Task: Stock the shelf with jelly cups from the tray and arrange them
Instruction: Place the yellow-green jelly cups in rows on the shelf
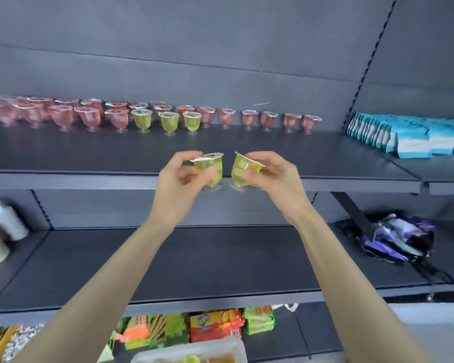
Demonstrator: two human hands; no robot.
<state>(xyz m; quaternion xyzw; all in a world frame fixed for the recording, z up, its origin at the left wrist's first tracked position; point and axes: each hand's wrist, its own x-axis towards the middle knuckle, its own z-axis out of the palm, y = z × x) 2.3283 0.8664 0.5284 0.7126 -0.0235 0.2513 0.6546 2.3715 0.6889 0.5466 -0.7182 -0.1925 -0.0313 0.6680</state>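
Pinching one green jelly cup apiece, my left hand [180,179] holds the left cup [212,166] nearly upright and my right hand [270,174] holds the right cup [243,169] tilted, the two near each other over the shelf [325,158] at its front edge. Red cups [249,119] line the back edge with three green cups [169,121] just before them; bare shelf runs from there to the front edge. Blue packets [409,137] crowd the right end, and the tray [189,349] sits below.

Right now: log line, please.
left hand grips upright green cup | right hand grips tilted green cup | upper shelf: red cups, three green cups
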